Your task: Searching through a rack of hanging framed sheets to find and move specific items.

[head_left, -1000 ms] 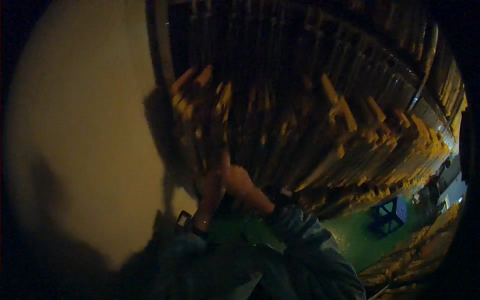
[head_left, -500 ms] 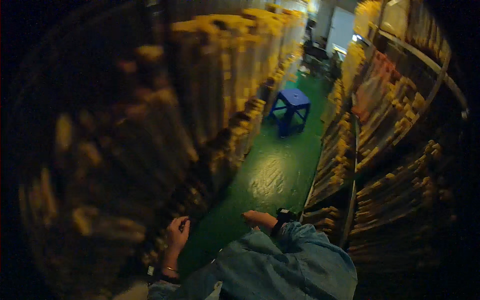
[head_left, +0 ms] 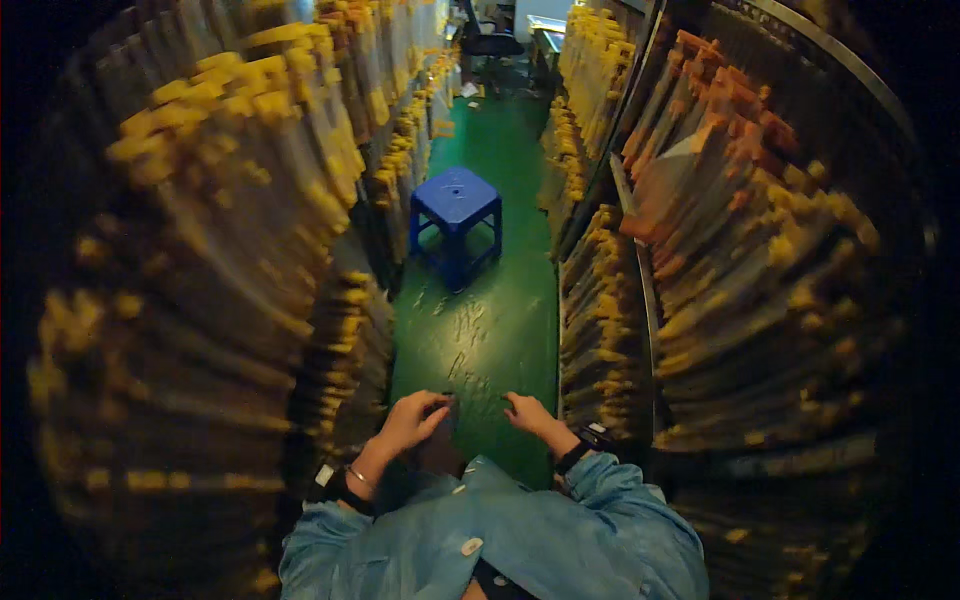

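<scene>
A: We're looking down a narrow aisle, green floor (head_left: pixel 490 330) shining under the light, racks packed with long yellow-tipped pieces on both sides.

B: And both hands are out front, low in the view. The left hand (head_left: pixel 412 420) has its fingers curled in, thumb meeting fingertips, pinching something small and dark, too small to make out.

A: The right hand (head_left: pixel 528 412) mirrors it, fingers bent, fingertips pinched at a little dark bit as well. Whether it's one thin thing stretched between the two hands or two separate bits, I cannot tell.

B: Hands are near each other, a gap between them, both over the green floor just ahead of the blue denim sleeves (head_left: pixel 500 530).

A: A bracelet shows on the left wrist, a dark watch (head_left: pixel 585 445) on the right.

B: Farther up the aisle stands a blue plastic stool (head_left: pixel 456 205), well apart from the hands, in the middle of the floor.

A: The left rack (head_left: pixel 230 200) is blurred; the right rack (head_left: pixel 740 220) carries orange-tipped pieces up top, yellow below.

B: At the far end, a dark office chair (head_left: pixel 487 40)
</scene>
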